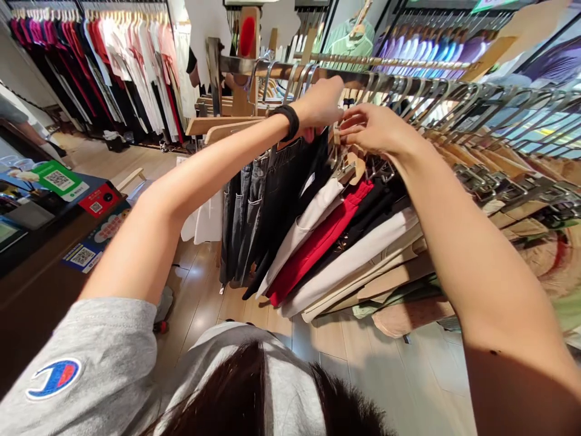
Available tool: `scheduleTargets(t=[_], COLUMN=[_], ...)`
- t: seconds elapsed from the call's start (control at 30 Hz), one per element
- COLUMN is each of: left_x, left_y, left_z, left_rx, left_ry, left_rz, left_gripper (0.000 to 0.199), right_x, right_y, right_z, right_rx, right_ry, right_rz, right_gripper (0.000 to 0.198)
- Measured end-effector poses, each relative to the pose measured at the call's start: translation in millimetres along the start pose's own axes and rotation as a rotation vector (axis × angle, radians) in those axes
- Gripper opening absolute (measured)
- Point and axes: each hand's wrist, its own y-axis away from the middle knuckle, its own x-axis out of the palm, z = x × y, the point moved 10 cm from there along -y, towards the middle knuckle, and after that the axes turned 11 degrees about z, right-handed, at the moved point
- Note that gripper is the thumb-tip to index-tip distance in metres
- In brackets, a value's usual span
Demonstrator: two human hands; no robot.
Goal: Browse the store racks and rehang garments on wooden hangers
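My left hand, with a black band on the wrist, is closed at the metal clothes rail. What its fingers hold is hidden behind the hand. Close beside it, my right hand has its bent fingers on a trouser hanger just under the rail. Below both hands hang white trousers, red trousers and black trousers on clip hangers. Dark grey jeans and black garments hang to the left, under my left forearm.
Many more trouser hangers crowd the rail to the right, behind my right arm. At left stands a counter with QR-code signs. A rack of shirts lines the back wall. The wooden floor shows below.
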Motion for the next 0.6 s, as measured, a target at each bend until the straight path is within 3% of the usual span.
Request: scheduleTargets(t=[0.1,0.23,0.4,0.6], left_x=[10.1,24.6,32.7,32.2], left_y=[-1.3,-24.6,-47.9,-35.1], left_z=[-20.5,-8.7,-0.1,-14.1], left_rx=[0.03,-0.082,-0.059,-0.024], left_ry=[-0.031,0.016,0.11,0.08], left_rz=[0.003,0.161,0.28,0.193], left_gripper=[0.043,0.04,0.041,0.033], right_x=[-4.5,-12.7,-13.6,-10.9], right_y=[2.4,8.7,19.5,28.5], right_z=[0.2,0.6,2.2,6.5], right_rx=[0.017,0.017,0.05,0.1], right_ry=[0.029,0.185,0.232,0.243], right_rz=[-0.035,-0.1,-0.111,-0.103], right_gripper=[0.058,0.041,0.024,0.025])
